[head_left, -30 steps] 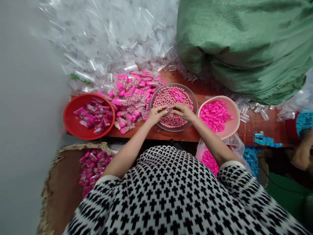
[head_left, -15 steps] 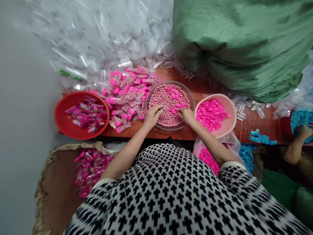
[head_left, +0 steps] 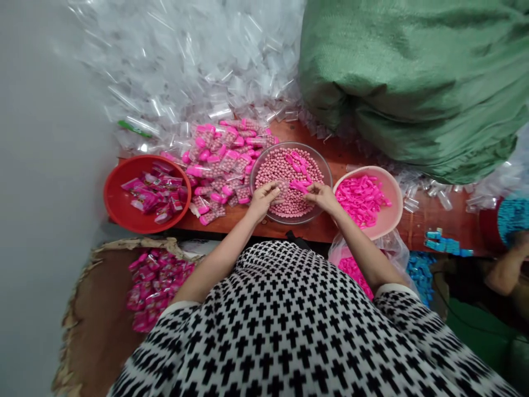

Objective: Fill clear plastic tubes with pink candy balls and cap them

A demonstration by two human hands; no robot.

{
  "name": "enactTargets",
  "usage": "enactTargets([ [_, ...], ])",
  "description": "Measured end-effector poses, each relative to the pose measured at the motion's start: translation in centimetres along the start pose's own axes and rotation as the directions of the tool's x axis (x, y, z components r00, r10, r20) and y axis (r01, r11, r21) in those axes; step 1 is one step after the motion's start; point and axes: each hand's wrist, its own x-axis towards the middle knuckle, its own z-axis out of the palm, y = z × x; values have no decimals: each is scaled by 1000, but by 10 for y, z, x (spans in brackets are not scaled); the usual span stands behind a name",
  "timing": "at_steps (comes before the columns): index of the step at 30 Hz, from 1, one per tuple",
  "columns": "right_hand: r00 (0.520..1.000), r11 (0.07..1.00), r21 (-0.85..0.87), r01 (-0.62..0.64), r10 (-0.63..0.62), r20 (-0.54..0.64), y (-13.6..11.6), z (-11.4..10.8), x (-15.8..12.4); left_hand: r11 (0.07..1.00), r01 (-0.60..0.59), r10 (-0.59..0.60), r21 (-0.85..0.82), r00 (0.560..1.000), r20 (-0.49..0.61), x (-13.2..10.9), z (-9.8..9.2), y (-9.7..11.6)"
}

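Observation:
My left hand (head_left: 264, 198) is closed around a clear plastic tube (head_left: 282, 189) over the near left part of a see-through bowl (head_left: 253, 193) full of pink beads (head_left: 273, 165). Whether beads are inside the tube is too small to tell. At the bowl's right side, my right hand (head_left: 322, 196) pinches a bright pink plastic piece (head_left: 301, 186), its end pointing toward the tube. Several more pink pieces (head_left: 298, 161) lie on the beads. Just right of my right hand stands a pale pink bowl (head_left: 392, 212) heaped with similar pieces (head_left: 363, 198).
Filled pink-capped tubes (head_left: 227, 160) are piled left of the bead bowl, beside a red bowl (head_left: 118, 209) with pink packets. Clear tubes (head_left: 185, 60) heap up behind. A green sack (head_left: 405, 82) bulges at the back right. Another person's arm (head_left: 506, 270) is at far right.
The view has shifted slightly. My left hand with the clear tube and my right hand with the pink piece stay over the bead bowl; the tube shows more plainly now.

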Motion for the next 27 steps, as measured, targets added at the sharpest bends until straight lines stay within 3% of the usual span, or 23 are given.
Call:
enactTargets([
  [3, 996, 956, 289, 44, -63, 56, -15, -2, -5, 1000, 3, -2, -26, 1000, 13, -1, 6, 4],
  [7, 982, 889, 436, 139, -181, 56, -37, -2, -8, 998, -13, 15, -57, 999, 47, -1, 11, 8],
  [11, 949, 896, 367, 249, -302, 94, -51, -8, -8, 998, -11, 15, -69, 998, 59, -2, 16, 11],
  [15, 866, 879, 243, 410, -459, 200, -60, -17, -10, 998, 6, 1, -64, 995, 98, -2, 20, 16],
  [17, 843, 872, 252, 420, -478, 248, -64, -18, -10, 999, 1, 5, -50, 993, 118, -1, 23, 17],
  [22, 888, 847, 457, 271, -403, 221, -69, -9, -6, 993, -120, 120, -12, 988, 98, 2, 31, 13],
  [27, 981, 825, 560, 78, -165, 106, -69, -7, 1, 988, -154, 154, -19, 987, 50, 1, 27, 16],
])
